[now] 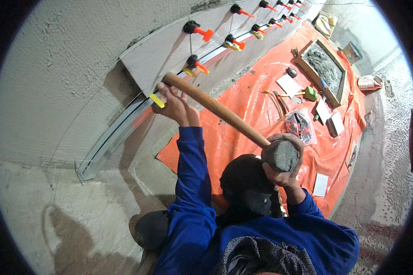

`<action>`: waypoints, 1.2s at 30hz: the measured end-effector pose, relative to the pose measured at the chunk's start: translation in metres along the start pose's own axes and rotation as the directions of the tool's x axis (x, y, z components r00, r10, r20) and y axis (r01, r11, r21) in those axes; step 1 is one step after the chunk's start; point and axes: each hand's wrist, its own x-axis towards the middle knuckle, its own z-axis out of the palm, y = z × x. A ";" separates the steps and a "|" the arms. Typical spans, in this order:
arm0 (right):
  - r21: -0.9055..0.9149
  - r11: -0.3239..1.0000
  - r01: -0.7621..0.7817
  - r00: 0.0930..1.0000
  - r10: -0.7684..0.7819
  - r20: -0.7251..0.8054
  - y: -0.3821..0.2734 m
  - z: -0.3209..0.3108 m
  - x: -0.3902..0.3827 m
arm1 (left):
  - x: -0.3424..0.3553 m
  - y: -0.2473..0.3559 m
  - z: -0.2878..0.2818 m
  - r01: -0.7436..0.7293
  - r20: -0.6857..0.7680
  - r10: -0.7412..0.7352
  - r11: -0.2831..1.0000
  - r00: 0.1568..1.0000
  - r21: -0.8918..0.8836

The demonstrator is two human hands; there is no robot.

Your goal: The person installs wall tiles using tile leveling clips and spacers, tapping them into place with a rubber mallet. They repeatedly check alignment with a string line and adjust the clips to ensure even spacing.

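Head view: the right hand (284, 172) has its fingers (294, 140) clamped around the grey, mortar-caked head of a rubber mallet (281, 156), held at about 4 o'clock from the picture's centre, just above a dark knee. The mallet's wooden handle (215, 107) runs up toward 10 o'clock, and its far end rests against the lower corner of a large grey wall tile (170, 50). The left hand (173, 106) sits right at that corner, at about 11 o'clock, its fingers pinched together on a yellow levelling clip (157, 100) at the tile's bottom edge, with the handle crossing just over the knuckles. Both arms wear blue sleeves (192, 183). Under the tile a metal rail (110, 140) follows the wall down toward 8 o'clock. Along the tile joints toward 1 o'clock stand red and black levelling caps (195, 29), some with yellow clips beneath them. The wall around the tile is rough grey plaster (55, 82). Off to 2 o'clock an orange tarp (248, 91) covers the floor, carrying a wooden-framed tray of grey mortar (325, 68), a clear bag of red clips (299, 124), a green tool (311, 93) and several small white tile pieces (289, 85). One more white piece (320, 184) lies near the tarp's edge at 4 o'clock.
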 end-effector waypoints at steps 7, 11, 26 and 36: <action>0.046 0.999 -0.021 1.000 0.021 -0.009 -0.001 0.004 -0.005 | 0.006 0.002 -0.013 0.031 0.085 -0.044 0.987 0.995 0.156; 0.121 0.993 -0.015 0.999 0.020 -0.039 -0.002 0.009 -0.005 | -0.010 0.010 -0.010 0.017 -0.001 -0.017 0.978 1.000 0.210; 0.105 0.994 0.025 0.999 -0.022 -0.031 -0.002 0.009 -0.003 | -0.031 0.009 -0.046 -0.257 -0.152 0.421 0.761 0.894 0.595; -0.008 0.990 0.141 0.990 -0.141 0.015 0.012 -0.006 0.009 | -0.006 0.085 -0.039 -0.696 0.518 0.759 -0.122 0.394 0.708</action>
